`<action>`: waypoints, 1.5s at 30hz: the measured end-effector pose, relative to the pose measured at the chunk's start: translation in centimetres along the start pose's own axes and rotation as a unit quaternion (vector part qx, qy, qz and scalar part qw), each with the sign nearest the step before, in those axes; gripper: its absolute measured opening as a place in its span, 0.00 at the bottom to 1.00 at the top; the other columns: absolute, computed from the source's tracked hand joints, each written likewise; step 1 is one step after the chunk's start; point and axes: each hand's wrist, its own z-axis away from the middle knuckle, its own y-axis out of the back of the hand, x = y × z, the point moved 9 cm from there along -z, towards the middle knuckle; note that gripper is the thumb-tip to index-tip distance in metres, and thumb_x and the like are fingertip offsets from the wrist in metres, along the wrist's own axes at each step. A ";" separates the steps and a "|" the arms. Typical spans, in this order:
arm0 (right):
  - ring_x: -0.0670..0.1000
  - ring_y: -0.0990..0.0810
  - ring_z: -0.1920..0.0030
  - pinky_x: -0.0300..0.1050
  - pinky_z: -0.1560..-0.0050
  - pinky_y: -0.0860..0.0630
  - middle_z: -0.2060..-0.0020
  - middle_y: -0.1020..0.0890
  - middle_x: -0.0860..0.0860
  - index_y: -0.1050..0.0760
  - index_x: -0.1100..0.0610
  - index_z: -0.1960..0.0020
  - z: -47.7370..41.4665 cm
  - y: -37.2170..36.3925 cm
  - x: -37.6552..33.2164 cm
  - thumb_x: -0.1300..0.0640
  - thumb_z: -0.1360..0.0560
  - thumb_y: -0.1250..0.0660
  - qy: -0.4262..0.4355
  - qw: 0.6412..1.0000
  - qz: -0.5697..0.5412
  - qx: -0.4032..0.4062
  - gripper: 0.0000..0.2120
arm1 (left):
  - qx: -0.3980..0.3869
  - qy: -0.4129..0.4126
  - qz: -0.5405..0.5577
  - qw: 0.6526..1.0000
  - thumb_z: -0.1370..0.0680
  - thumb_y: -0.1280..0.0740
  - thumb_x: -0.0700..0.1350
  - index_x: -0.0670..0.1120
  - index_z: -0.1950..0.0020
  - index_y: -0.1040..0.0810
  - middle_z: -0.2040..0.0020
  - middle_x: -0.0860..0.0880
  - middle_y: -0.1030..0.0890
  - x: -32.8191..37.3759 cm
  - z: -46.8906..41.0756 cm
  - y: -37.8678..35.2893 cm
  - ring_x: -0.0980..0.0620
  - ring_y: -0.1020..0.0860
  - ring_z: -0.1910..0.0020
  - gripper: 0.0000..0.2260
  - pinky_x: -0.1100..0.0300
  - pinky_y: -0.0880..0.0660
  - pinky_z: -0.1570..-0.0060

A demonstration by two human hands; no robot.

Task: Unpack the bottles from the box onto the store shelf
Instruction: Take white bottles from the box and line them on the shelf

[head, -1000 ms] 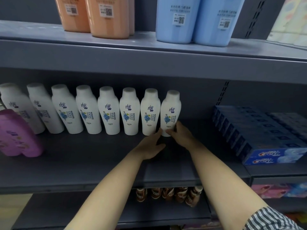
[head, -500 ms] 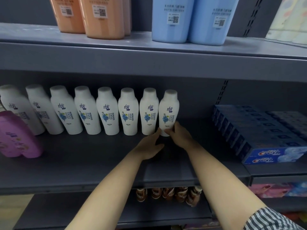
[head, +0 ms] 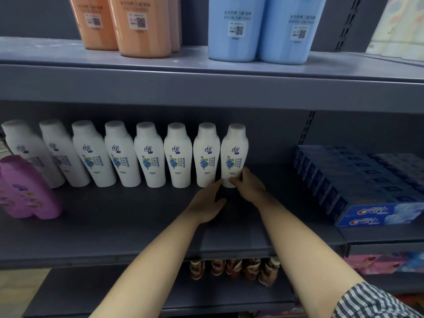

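Note:
Several white bottles stand in a row at the back of the grey middle shelf point(head: 114, 226). The rightmost white bottle point(head: 234, 154) stands upright at the end of the row, close beside its neighbour point(head: 205, 154). My right hand point(head: 249, 187) holds this bottle at its base, thumb in front and fingers round the right side. My left hand point(head: 206, 203) lies with straight fingers on the shelf, fingertips touching the bottle's lower left edge. No box is in view.
Purple bottles point(head: 25, 189) stand at the left of the shelf and blue toothpaste boxes point(head: 358, 187) are stacked at the right. Orange bottles point(head: 142, 26) and light blue bottles point(head: 236, 28) stand on the shelf above. Brown bottles point(head: 231, 269) stand on the shelf below.

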 end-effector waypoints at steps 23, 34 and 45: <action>0.54 0.27 0.36 0.43 0.41 0.30 0.35 0.26 0.56 0.37 0.60 0.28 8.4 0.1 -3.4 0.49 0.24 0.32 -0.057 0.990 -0.062 0.117 0.29 | -0.040 -0.004 -0.073 0.997 0.19 0.41 0.51 0.50 0.22 0.44 0.23 0.50 0.38 -2.5 6.2 4.8 0.49 0.38 0.26 0.26 0.62 0.40 0.34; 0.51 0.27 0.32 0.44 0.34 0.30 0.33 0.25 0.52 0.31 0.55 0.29 21.3 -12.1 -11.5 0.49 0.25 0.31 0.003 0.996 -0.058 0.070 0.27 | -0.013 -0.035 -0.151 0.988 0.20 0.39 0.52 0.46 0.24 0.38 0.25 0.46 0.34 -10.8 19.6 9.2 0.47 0.34 0.27 0.25 0.59 0.38 0.31; 0.52 0.24 0.37 0.43 0.38 0.29 0.37 0.22 0.52 0.29 0.54 0.31 29.2 -22.0 -8.9 0.56 0.27 0.30 -0.022 0.999 0.025 -0.018 0.25 | -0.043 0.013 -0.112 0.993 0.20 0.39 0.51 0.47 0.22 0.44 0.22 0.47 0.42 -18.3 29.0 5.0 0.50 0.44 0.23 0.28 0.59 0.45 0.27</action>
